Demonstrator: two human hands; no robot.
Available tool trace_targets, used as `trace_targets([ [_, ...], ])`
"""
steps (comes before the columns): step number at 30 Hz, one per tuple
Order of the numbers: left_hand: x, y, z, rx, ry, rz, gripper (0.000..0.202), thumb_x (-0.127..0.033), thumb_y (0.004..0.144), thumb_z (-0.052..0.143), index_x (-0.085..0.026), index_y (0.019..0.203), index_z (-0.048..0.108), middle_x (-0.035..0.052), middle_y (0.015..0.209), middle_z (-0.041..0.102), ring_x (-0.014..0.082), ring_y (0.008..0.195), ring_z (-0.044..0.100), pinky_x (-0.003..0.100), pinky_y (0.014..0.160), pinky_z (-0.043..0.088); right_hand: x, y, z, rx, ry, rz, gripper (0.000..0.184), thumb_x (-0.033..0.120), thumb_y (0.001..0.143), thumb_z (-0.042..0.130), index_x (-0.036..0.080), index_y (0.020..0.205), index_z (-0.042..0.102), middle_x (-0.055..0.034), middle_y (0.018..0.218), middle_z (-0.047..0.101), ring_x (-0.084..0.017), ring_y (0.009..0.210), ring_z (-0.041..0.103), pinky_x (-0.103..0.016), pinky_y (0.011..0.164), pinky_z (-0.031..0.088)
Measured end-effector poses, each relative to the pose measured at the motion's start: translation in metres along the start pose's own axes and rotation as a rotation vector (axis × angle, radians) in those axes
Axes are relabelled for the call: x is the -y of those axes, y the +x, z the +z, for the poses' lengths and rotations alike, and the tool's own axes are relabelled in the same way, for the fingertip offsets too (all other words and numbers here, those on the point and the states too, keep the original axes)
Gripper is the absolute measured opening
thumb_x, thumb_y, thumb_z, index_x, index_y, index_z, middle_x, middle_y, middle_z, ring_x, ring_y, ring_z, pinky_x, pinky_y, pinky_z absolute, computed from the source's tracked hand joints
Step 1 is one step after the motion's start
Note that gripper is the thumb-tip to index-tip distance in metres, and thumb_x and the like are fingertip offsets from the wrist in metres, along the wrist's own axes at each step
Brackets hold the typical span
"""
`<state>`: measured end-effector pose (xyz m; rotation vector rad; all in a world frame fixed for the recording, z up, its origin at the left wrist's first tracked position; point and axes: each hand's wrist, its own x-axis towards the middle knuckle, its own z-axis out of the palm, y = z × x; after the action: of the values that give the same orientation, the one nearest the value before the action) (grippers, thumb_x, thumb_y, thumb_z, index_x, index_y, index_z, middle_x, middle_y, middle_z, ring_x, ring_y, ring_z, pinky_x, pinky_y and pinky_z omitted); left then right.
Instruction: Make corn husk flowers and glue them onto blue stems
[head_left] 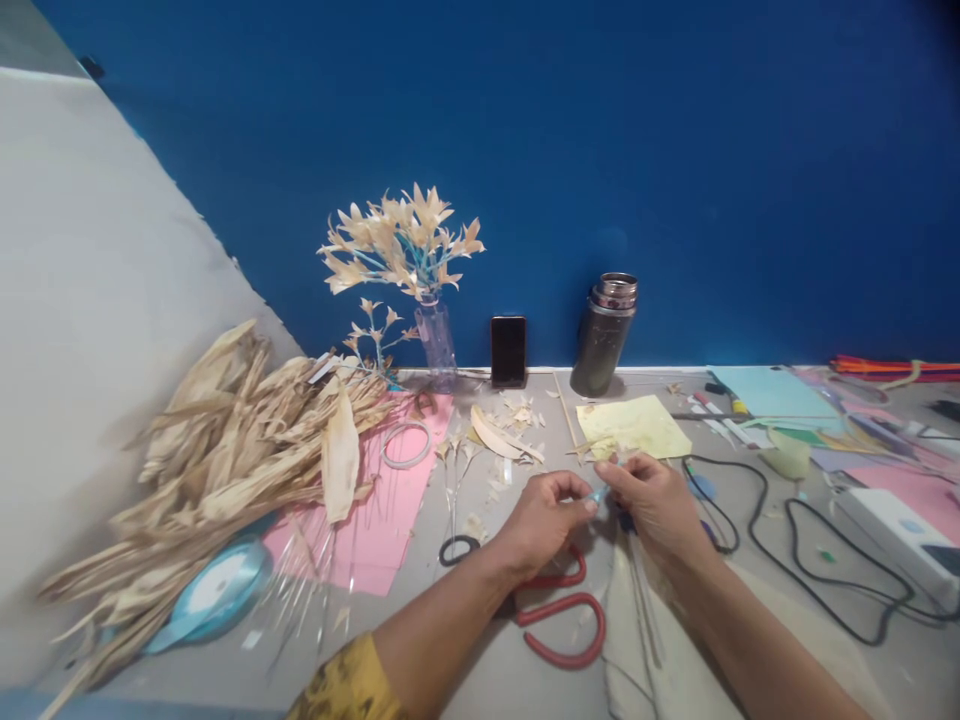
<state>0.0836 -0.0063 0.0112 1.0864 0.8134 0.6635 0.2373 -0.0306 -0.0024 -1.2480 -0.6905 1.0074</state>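
Over the middle of the table, my left hand and my right hand meet, fingertips pinched. Between them shows a small piece of light-blue ribbon, mostly covered by the fingers. Thin wire stems extend below my right hand toward the table's near side; whether that hand holds them I cannot tell. Red-handled scissors lie beneath my left wrist. Left of that wrist is a black scissor handle. Small dried-husk flowers on stems rest beyond it.
Dried corn husks and a blue ribbon roll lie left, beside pink paper. At the back stand a vase of husk flowers, a phone and a dark flask. A black cord winds across the right.
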Motion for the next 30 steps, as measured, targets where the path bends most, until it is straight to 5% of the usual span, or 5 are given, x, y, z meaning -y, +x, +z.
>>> trace_targets([
  [3, 0.000, 0.001, -0.005, 0.075, -0.120, -0.070, 0.040, -0.041, 0.065, 0.084, -0.019, 0.076, 0.053, -0.0113, 0.047, 0.038, 0.0032, 0.038, 0.027, 0.018, 0.038, 0.018, 0.003, -0.002, 0.000, 0.061, 0.013, 0.028, 0.041, 0.046, 0.060, 0.092, 0.018, 0.057, 0.062, 0.0054, 0.052, 0.045, -0.009, 0.050, 0.036, -0.023, 0.045, 0.027],
  [8, -0.008, 0.001, -0.015, 0.345, -0.337, -0.226, 0.037, -0.030, 0.067, 0.085, -0.016, 0.077, 0.053, -0.0083, 0.062, 0.043, -0.0009, 0.041, 0.016, 0.018, 0.040, 0.006, 0.012, -0.009, -0.009, 0.305, 0.172, 0.177, 0.047, 0.050, 0.069, 0.085, 0.019, 0.104, 0.077, 0.0009, 0.072, 0.054, -0.011, 0.058, 0.044, -0.023, 0.051, 0.036],
  [11, -0.008, 0.001, -0.016, 0.395, -0.380, -0.270, 0.031, -0.024, 0.070, 0.083, -0.014, 0.077, 0.054, -0.0067, 0.064, 0.046, -0.0015, 0.041, 0.015, 0.019, 0.040, 0.005, 0.012, -0.010, -0.014, 0.322, 0.239, 0.210, 0.039, 0.043, 0.067, 0.089, 0.018, 0.095, 0.079, 0.0035, 0.065, 0.048, -0.009, 0.056, 0.039, -0.022, 0.051, 0.032],
  [20, -0.007, -0.003, -0.009, 0.312, -0.377, -0.236, 0.030, -0.020, 0.061, 0.083, -0.016, 0.073, 0.056, -0.0105, 0.051, 0.032, 0.0026, 0.045, 0.020, 0.018, 0.042, 0.008, 0.010, -0.013, -0.017, 0.314, 0.300, 0.194, 0.027, 0.039, 0.066, 0.092, 0.019, 0.070, 0.074, 0.0013, 0.075, 0.059, -0.007, 0.055, 0.038, -0.021, 0.051, 0.032],
  [30, 0.002, -0.002, -0.001, 0.036, 0.080, 0.050, 0.019, -0.028, 0.068, 0.074, -0.017, 0.072, 0.060, -0.0083, 0.052, 0.043, 0.0058, 0.045, 0.032, 0.022, 0.045, 0.023, 0.011, -0.008, -0.010, 0.221, 0.258, 0.119, 0.040, 0.038, 0.052, 0.096, 0.018, 0.053, 0.062, 0.0032, 0.062, 0.054, -0.007, 0.050, 0.032, -0.023, 0.045, 0.028],
])
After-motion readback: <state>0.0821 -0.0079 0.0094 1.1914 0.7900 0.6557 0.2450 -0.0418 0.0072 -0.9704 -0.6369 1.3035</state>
